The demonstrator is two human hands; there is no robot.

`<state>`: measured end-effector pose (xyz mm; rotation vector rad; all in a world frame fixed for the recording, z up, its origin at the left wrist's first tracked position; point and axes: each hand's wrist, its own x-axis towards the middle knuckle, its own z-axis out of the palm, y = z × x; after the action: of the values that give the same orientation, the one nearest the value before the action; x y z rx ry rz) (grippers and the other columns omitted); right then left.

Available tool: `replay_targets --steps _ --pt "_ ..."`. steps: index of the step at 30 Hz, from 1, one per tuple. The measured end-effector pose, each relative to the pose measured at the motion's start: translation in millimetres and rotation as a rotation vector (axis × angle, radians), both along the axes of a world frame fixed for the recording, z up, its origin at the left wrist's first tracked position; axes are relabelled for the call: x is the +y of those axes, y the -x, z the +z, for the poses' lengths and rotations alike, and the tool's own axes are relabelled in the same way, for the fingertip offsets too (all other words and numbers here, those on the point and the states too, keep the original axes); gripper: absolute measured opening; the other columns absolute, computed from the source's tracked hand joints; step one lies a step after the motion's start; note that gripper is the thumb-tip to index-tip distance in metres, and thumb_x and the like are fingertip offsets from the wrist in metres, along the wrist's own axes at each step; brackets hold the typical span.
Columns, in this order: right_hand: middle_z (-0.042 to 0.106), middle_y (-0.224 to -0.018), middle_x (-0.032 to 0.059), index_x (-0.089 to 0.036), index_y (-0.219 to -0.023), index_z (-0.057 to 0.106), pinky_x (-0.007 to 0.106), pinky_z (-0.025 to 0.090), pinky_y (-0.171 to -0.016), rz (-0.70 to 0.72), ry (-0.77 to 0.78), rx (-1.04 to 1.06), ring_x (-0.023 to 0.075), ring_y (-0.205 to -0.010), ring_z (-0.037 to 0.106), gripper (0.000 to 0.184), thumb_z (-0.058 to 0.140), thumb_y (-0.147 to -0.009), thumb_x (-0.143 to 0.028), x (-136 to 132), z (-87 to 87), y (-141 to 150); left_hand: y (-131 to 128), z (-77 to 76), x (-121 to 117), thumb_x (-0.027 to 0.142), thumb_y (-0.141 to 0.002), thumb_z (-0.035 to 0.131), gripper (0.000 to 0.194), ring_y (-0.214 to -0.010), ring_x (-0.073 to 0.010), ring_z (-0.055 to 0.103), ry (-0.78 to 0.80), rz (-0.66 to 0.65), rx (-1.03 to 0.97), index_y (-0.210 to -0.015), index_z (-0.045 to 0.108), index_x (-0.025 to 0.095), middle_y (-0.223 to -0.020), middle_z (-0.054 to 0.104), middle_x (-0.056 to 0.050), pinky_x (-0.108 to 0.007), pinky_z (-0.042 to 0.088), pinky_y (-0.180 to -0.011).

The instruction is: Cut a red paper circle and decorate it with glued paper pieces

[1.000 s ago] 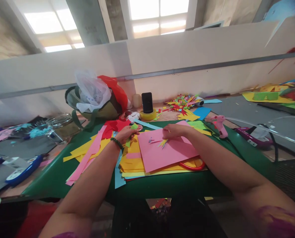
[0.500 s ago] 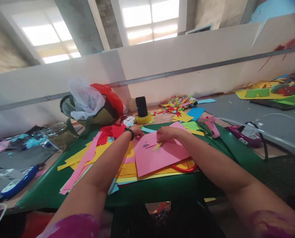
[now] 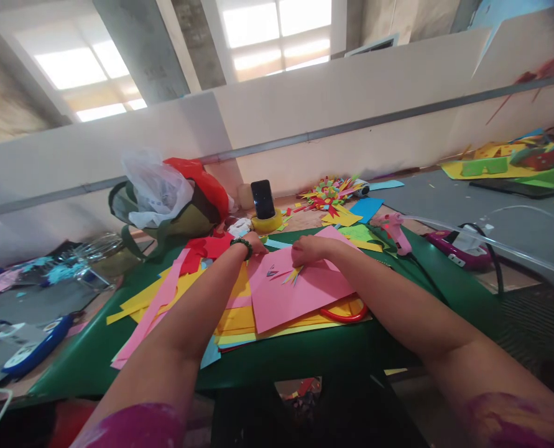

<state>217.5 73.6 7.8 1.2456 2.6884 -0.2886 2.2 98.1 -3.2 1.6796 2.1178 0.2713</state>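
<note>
From my end, the R hand (image 3: 307, 250) is over the far part of the pink sheet (image 3: 300, 298), fingers bunched next to small yellow-and-grey bits (image 3: 293, 275); can't tell if it's gripping them. The L hand (image 3: 257, 244) is at the sheet's far L corner, fingers bent; can't tell what, if anything, it's got. Pink sheet lies mid-bench, on top of a yellow paper stack (image 3: 234, 320), w/ a red handle (image 3: 346, 317) poking out at its near R edge. Green cover (image 3: 314, 362) under it all. Pink strips (image 3: 167, 292) on L; phone (image 3: 263, 199) upright by a yellow tape roll (image 3: 267, 223) on far side; pink glue gun (image 3: 398, 236) on R.
</note>
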Motion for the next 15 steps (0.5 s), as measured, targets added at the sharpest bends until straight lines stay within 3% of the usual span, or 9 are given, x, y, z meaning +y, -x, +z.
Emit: replay_targets --steps 8,15 --pt "0.065 -0.125 0.0147 -0.016 -0.122 0.065 0.03 0.048 -0.08 0.001 0.005 0.021 0.0303 -0.11 0.063 0.055 0.068 -0.078 -0.049 7.1 -5.8 -0.2 -11.8 6.8 -2.5 0.022 -0.056 0.082 0.032 -0.047 -0.0122 0.046 0.11 -0.004 0.134 -0.046 0.052 0.019 -0.043 0.047 0.003 -0.022 0.033 -0.044" --pt "0.066 -0.123 0.0162 -0.014 -0.12 0.067 0.031 0.048 -0.08 0.013 0.002 0.03 0.0311 -0.108 0.063 0.055 0.069 -0.078 -0.049 6.9 -5.4 -0.1 -15.2 -0.1 1.2 0.021 -0.059 0.073 0.015 -0.05 -0.0141 0.052 0.123 -0.05 0.149 -0.055 0.059 0.017 -0.047 0.051 0.002 -0.023 0.037 -0.047"
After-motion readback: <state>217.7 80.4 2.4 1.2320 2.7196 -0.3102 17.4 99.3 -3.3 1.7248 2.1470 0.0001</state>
